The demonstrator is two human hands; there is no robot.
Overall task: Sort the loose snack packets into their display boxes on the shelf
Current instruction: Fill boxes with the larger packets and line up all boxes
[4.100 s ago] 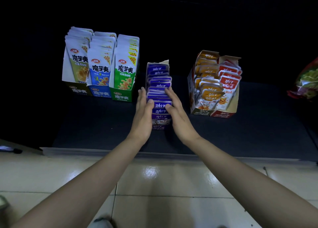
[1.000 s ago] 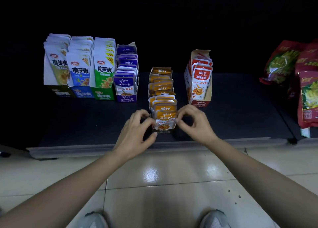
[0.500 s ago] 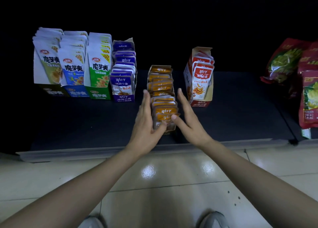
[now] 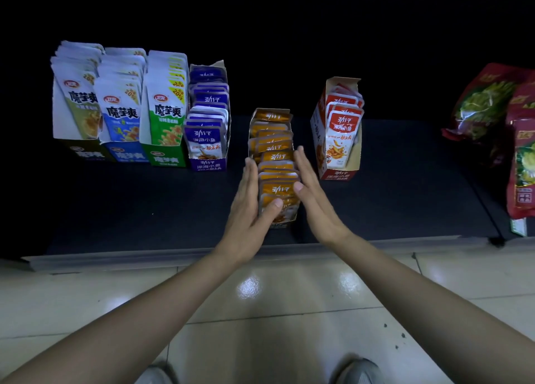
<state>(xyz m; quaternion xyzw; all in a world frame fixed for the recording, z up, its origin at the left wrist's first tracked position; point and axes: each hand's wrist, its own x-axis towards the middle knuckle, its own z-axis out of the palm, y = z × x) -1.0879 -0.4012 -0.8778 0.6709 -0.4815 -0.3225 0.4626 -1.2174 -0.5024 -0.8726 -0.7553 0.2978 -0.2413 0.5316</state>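
Observation:
An orange display box (image 4: 273, 163) full of orange snack packets stands in the middle of the dark shelf (image 4: 144, 210). My left hand (image 4: 250, 207) lies flat against its left side, fingers straight, thumb on the front packet. My right hand (image 4: 311, 198) presses flat against its right side, thumb touching the front packet. To the left stands a purple box (image 4: 208, 129) of purple packets. A red box (image 4: 338, 134) of red packets stands to the right.
Three tall boxes (image 4: 118, 108) of white konjac packets, olive, blue and green, stand at the far left beside the purple box. Large red snack bags (image 4: 498, 117) lie at the right end. The shelf's grey front lip (image 4: 115, 257) meets a glossy tiled floor.
The purple box went from between my hands to beside the green one. My hands then took the orange box; their fingers went from curled at its front to straight along its sides.

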